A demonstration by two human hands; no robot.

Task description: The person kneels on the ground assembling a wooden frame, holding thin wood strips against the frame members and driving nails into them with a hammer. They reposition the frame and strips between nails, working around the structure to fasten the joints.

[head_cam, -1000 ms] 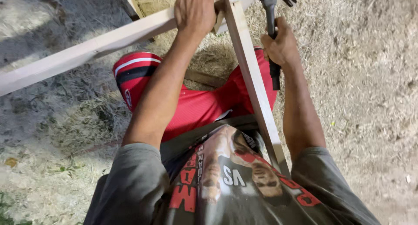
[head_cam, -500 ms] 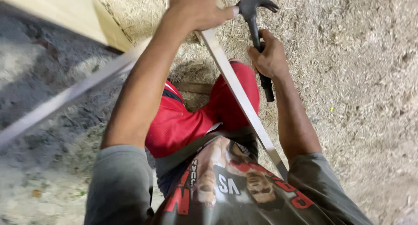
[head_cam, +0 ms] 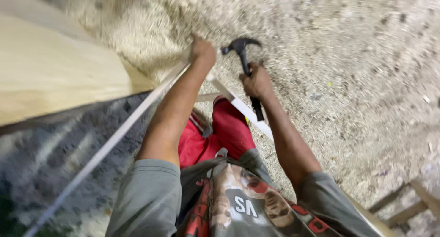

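My right hand (head_cam: 257, 81) grips the dark handle of a claw hammer (head_cam: 242, 51), its black head raised just right of a corner joint. My left hand (head_cam: 203, 50) clamps down on that corner, where two thin pale wooden strips (head_cam: 243, 111) meet. One strip (head_cam: 110, 143) runs down to the lower left, the other passes under my right forearm toward the lower right. My red-trousered knee (head_cam: 229, 127) is bent beneath the frame.
A broad pale wooden board (head_cam: 50, 72) lies at the upper left. Sawdust and shavings (head_cam: 348, 72) cover the ground to the right. Dark rough ground (head_cam: 50, 159) is at the left. Wooden slats (head_cam: 412, 200) show at the lower right corner.
The view has swung and pulled back, so hands and frame corner now sit lower and farther off. The hammer stays raised in my right hand; my left hand still holds the corner.
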